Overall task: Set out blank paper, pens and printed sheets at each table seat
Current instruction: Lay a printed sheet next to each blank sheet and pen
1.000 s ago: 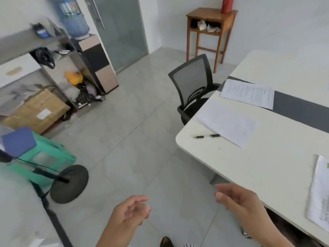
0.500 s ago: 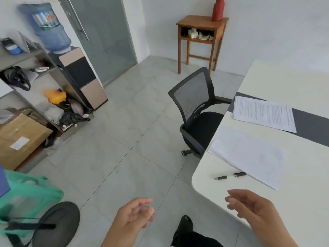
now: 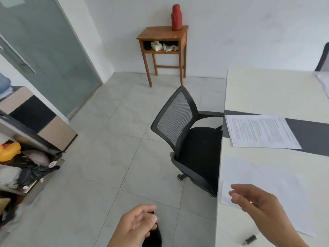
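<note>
Seat by chair (image 3: 187,139) judged already set. Blank paper (image 3: 267,189) under right hand (image 3: 256,202), pen (image 3: 250,239) just below it, printed sheet (image 3: 260,131) beyond. Both grips loosely curled, nothing held. Next: more supplies to be fetched for next seat.

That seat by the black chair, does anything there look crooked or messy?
Slightly. The blank paper lies askew to the table edge, while the printed sheet sits squarer, across the dark strip. The pen is half hidden behind the right hand.
</note>
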{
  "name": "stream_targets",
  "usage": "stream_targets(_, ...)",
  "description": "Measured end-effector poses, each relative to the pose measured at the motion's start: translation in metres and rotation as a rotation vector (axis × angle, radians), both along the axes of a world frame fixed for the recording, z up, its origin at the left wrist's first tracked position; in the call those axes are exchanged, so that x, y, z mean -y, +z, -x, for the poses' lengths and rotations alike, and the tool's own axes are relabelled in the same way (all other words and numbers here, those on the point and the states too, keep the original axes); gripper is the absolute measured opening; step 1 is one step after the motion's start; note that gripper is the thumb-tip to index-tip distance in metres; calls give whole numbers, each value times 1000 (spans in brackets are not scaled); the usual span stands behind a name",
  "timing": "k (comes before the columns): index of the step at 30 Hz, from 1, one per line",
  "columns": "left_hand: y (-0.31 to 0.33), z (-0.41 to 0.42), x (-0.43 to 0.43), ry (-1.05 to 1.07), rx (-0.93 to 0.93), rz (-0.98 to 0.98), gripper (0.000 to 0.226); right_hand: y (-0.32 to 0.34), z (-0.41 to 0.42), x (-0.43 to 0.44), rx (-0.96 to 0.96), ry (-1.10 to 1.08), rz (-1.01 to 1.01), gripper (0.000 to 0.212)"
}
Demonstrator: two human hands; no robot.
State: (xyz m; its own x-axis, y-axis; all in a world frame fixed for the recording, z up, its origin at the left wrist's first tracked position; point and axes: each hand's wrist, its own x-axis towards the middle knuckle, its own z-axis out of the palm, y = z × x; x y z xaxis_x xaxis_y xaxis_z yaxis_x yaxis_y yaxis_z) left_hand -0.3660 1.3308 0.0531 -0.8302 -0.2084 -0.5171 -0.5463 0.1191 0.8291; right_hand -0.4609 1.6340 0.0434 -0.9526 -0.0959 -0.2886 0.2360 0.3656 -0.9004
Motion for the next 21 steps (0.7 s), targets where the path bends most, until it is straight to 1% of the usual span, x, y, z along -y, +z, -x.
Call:
stream_targets(3, -5, 60, 41, -118, 24, 14, 42, -15, 20, 28, 39, -144, 1, 18)
stream_targets(6, -3, 127, 85, -238, 17, 45, 57, -26, 37, 68, 75, -276, 10, 17)
stream_targets(10, 3, 215, 119, -384, -1, 87, 51, -22, 59, 110, 76, -422, 31, 17)
stream_targets(13, 9, 269, 116, -519, -27, 82, 57, -14, 62, 121, 74, -531, 18, 18)
stream_targets(16, 13, 308, 90, -673, -46, 40, 56, -10, 63, 120, 72, -682, 3, 18)
stream_targets(18, 14, 325, 69, -771, -43, 0, 51, -10, 64, 115, 76, -759, -3, 18)
stream_targets(21, 12, 347, 41, -870, -46, -21, 36, -16, 73, 107, 90, -828, 2, 18)
